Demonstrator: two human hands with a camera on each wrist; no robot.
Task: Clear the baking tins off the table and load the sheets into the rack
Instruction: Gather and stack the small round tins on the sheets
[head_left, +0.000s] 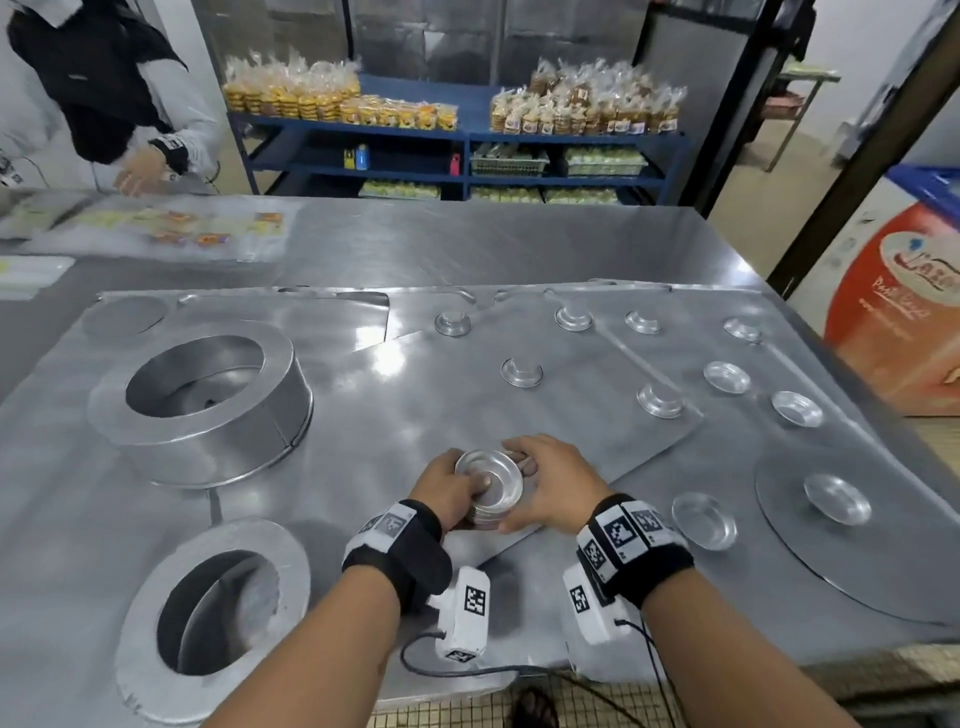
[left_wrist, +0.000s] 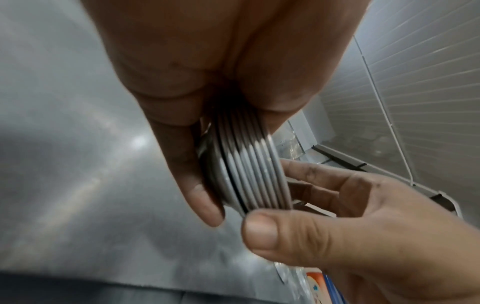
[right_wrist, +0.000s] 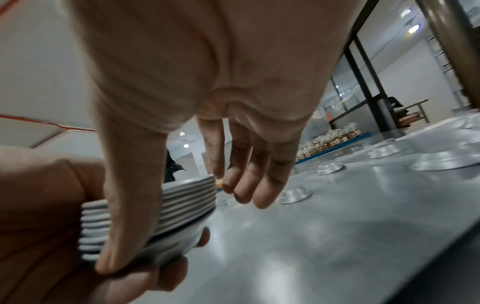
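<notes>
- Holding a nested stack of small round tins (head_left: 487, 486) at lower centre of the head view, the left hand (head_left: 445, 488) curls its fingers under the stack with the thumb over the top rim.
- Right hand (head_left: 550, 486) cups the stack's other side; its thumb presses the rims, while the fingers stay loosely extended past the far edge.
- Left wrist view alone shows the stacked rims edge-on (left_wrist: 253, 170), with a dark gap above the lowest tin.
- Right wrist view shows the left fingertips (right_wrist: 166, 273) under the stack's base, hidden from the head camera.
- Loose small tins (head_left: 660, 400) lie scattered on flat metal sheets (head_left: 363, 395) across the steel table (head_left: 467, 244), right of the hands.
- Two large ring-shaped pans (head_left: 208, 400) sit at left.
- Another person (head_left: 104, 88) stands at upper left; blue shelves (head_left: 467, 140) of bagged goods fill the background.
</notes>
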